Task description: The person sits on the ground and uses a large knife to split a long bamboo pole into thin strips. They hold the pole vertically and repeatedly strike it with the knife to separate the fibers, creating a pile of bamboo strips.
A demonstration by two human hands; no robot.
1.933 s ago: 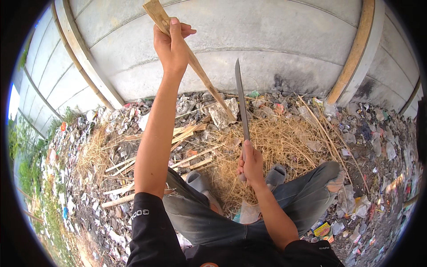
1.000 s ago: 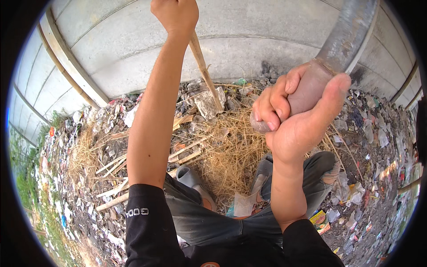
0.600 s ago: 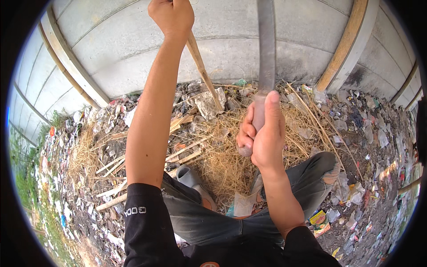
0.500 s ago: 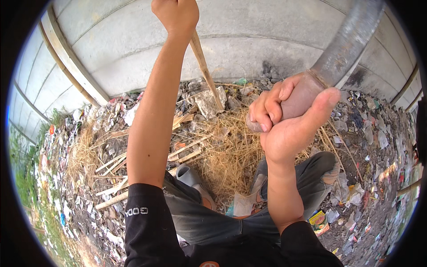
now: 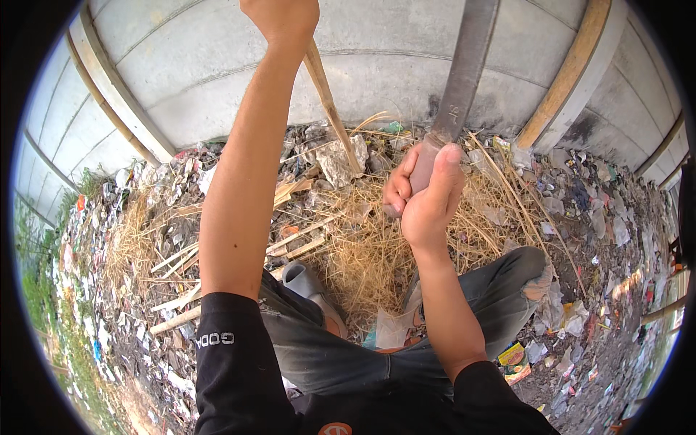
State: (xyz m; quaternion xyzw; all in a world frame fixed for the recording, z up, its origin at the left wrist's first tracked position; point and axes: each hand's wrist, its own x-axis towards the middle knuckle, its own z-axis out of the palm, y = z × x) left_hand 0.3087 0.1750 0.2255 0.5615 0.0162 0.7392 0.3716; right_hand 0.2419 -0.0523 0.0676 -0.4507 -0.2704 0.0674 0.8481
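My left hand (image 5: 286, 18) is closed at the top edge of the view, around the upper part of a bamboo stick (image 5: 330, 105). The stick slants down and its lower end stands against a pale rough stone (image 5: 337, 165) on the ground. Wrapped around the brown handle of a machete (image 5: 464, 76) is my right hand (image 5: 428, 192), its thumb lying along the handle. The dark blade points up and away, to the right of the stick and apart from it; its tip is outside the view.
Dry straw-like shavings (image 5: 366, 246) cover the ground between my feet. Split bamboo strips (image 5: 177, 319) lie to the left. Scattered litter (image 5: 580, 290) surrounds me. A grey concrete wall (image 5: 188, 80) rises ahead, with a bamboo pole (image 5: 565, 76) leaning at right.
My right hand has moved slightly left, and the machete has swung left and turned more upright. My left hand and the stick have shifted slightly up and left.
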